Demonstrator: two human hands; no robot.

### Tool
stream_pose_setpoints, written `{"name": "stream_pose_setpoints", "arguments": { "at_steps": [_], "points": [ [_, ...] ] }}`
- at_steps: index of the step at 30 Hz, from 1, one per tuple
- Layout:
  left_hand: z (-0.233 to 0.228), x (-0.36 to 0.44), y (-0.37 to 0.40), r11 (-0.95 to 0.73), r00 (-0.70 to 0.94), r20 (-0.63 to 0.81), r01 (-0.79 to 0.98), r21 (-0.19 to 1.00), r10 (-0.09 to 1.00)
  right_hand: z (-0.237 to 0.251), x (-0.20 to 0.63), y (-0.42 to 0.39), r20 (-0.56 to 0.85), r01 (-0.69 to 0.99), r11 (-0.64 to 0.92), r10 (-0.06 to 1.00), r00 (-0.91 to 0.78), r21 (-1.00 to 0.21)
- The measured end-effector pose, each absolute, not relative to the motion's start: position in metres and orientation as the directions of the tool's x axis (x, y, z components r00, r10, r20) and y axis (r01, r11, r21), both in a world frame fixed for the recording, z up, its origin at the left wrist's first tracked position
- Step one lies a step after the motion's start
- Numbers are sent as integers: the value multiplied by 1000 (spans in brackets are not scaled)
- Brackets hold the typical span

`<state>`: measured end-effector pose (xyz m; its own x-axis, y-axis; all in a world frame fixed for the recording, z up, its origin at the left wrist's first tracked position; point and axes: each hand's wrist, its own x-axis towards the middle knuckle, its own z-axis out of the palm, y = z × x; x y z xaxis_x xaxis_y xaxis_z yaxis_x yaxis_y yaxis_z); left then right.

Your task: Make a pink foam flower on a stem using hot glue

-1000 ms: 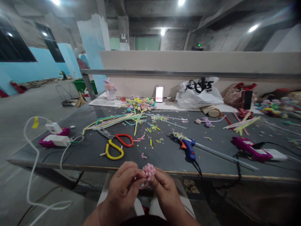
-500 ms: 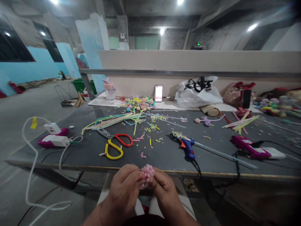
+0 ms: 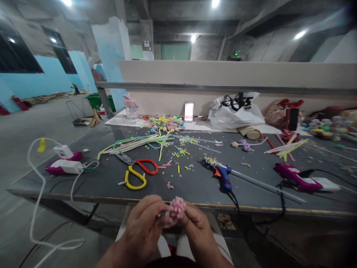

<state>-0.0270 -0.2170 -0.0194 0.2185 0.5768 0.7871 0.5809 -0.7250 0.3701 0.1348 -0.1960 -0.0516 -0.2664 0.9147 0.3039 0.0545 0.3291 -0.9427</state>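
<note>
A small pink bobbly flower-like cluster [image 3: 177,207] sits between my two hands, just below the table's front edge. My right hand [image 3: 198,227] is closed, pinching the cluster's right side with thumb and forefinger. From the left, my left hand [image 3: 145,227] curls round its lower side, fingertips at the pink pieces; part of the grip is hidden. On the table ahead lie scissors [image 3: 147,167] with one red and one yellow handle. A blue hot glue gun [image 3: 224,176] lies to the right, its nozzle among small offcuts. Several pink bits [image 3: 170,185] rest near the edge.
Bundled pastel stems [image 3: 134,143] and a colourful heap [image 3: 164,123] lie farther back. Purple power strips [image 3: 64,166] with cables are at left, another [image 3: 297,176] at right. A bottle [image 3: 131,109], a lit phone [image 3: 189,111] and a white bag [image 3: 237,111] line the back.
The pink cluster has shifted slightly right and turned, showing more of its bobbly face. My left thumb and forefinger have spread a little; my right hand keeps its pinch.
</note>
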Motion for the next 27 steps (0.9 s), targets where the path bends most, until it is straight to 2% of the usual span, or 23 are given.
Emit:
{"name": "stream_pose_setpoints", "arguments": {
  "at_steps": [2, 4, 10, 16, 27],
  "points": [
    [-17, -30, -220, -686, 130, 814, 622, 377, 566, -50, 136, -197, 309, 58, 334, 916, -257, -941],
    [-16, -32, -222, -670, 112, 819, 642, 373, 563, -48, 138, -198, 340, 60, 367, 902, -266, -928],
    [-18, -29, -221, -746, 291, 784, 594, 302, 549, -42, 138, -198, 423, 54, 456, 858, -291, -888],
    [-24, -34, -221, -791, 372, 778, 559, 247, 506, -48, 137, -195, 380, 68, 410, 885, -269, -909],
    [-27, -31, -215, -775, 335, 756, 532, 341, 563, -52, 136, -195, 333, -6, 345, 901, -279, -939]
  ]
}}
